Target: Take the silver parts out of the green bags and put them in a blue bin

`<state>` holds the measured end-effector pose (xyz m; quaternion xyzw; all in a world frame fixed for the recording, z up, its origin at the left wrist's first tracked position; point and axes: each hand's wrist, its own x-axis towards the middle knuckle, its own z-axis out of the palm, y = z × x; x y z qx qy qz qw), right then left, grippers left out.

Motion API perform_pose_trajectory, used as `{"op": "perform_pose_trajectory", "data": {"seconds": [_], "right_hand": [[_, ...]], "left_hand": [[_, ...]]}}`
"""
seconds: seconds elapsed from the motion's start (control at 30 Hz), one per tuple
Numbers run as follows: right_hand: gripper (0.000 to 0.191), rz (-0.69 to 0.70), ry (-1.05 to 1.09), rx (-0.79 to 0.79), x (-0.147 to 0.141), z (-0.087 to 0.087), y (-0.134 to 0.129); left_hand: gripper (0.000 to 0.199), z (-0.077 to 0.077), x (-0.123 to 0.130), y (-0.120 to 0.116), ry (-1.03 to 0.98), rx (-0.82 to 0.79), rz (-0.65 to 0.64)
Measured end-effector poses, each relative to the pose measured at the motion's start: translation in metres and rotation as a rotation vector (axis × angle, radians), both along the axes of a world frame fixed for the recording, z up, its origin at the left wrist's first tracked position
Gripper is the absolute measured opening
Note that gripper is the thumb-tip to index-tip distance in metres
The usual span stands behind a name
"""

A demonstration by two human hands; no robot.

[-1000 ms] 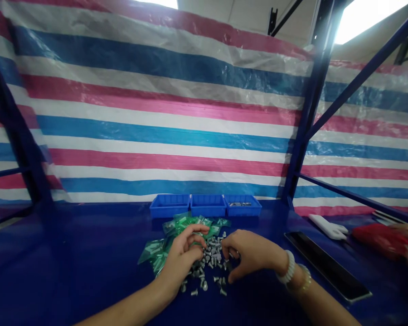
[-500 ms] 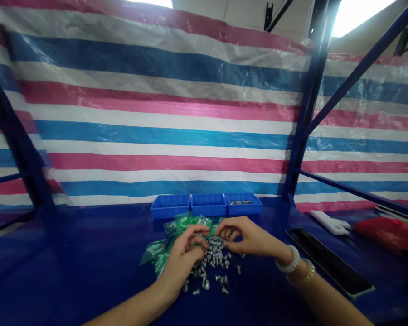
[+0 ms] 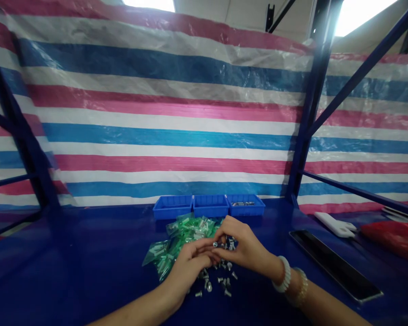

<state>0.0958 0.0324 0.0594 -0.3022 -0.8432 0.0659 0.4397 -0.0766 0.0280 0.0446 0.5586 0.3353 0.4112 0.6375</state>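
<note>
My left hand [image 3: 190, 262] and my right hand [image 3: 241, 246] meet above a scatter of small grey metal bolts [image 3: 221, 283] on the blue bench top [image 3: 88, 258]. A single bolt [image 3: 215, 244] shows between my fingertips, and my right fingers close around it. What my left fingers hold is hidden. Under my left hand lies a heap of small green-tinted plastic bags [image 3: 185, 233]. Part of the bolt scatter is hidden beneath my hands.
Behind the bags stand several blue plastic bins in a row; the right bin [image 3: 253, 210] holds some metal parts. To the right lie a long black tray [image 3: 335, 265], a white plastic piece [image 3: 335, 225] and a red bag [image 3: 392, 239]. A striped tarpaulin [image 3: 163, 113] hangs behind the blue steel frame.
My hands have moved together, and my right hand has shifted left and down to meet my left fingertips over the bolts. The view has tilted slightly.
</note>
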Motion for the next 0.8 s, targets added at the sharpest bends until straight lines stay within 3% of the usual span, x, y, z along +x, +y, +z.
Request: {"op": "perform_pose_trajectory", "data": {"seconds": [0.13, 0.27, 0.43, 0.57, 0.7, 0.8], "right_hand": [[0.008, -0.025, 0.034, -0.015, 0.001, 0.001, 0.0], [0.007, -0.046, 0.179, -0.135, 0.002, 0.003, 0.002], [0.015, 0.231, 0.423, -0.481, -0.006, -0.009, 0.007], [0.024, 0.334, 0.528, -0.585, -0.01, -0.02, 0.013], [0.019, 0.132, 0.486, -0.389, 0.003, -0.018, 0.027], [0.015, -0.234, 0.348, -0.109, 0.027, -0.013, 0.048]], "left_hand": [[0.044, 0.0, -0.002, -0.003, -0.043, 0.035, 0.089], [0.044, 0.006, -0.008, -0.008, -0.078, 0.248, 0.219], [0.039, 0.011, -0.01, -0.015, -0.009, 0.475, 0.136], [0.039, 0.011, -0.009, -0.016, -0.016, 0.5, 0.139], [0.043, 0.011, -0.01, -0.013, -0.003, 0.48, 0.152], [0.043, 0.009, -0.011, -0.01, 0.036, 0.448, 0.184]]}}
